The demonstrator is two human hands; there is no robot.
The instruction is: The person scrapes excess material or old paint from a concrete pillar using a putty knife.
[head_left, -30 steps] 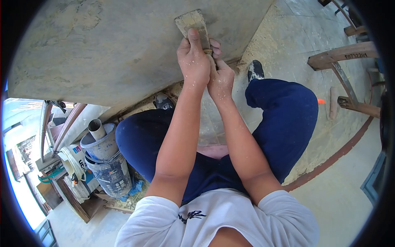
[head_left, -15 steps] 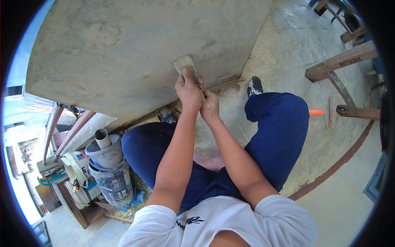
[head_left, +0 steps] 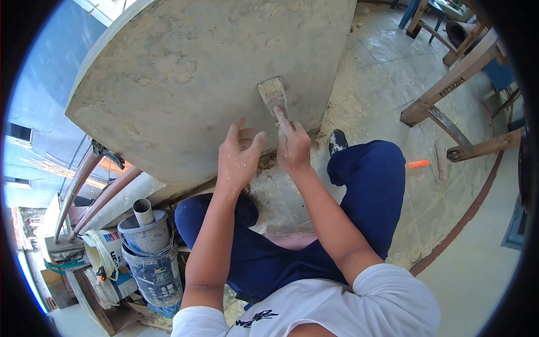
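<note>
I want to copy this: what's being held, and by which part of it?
A scraper, held at its handle end by the right grip, a finger stretched toward the blade. The left grip holds nothing.

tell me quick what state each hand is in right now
Left hand: open, fingers loosely curled, nothing visible in it.
Right hand: closed on the handle of the scraper.
</note>
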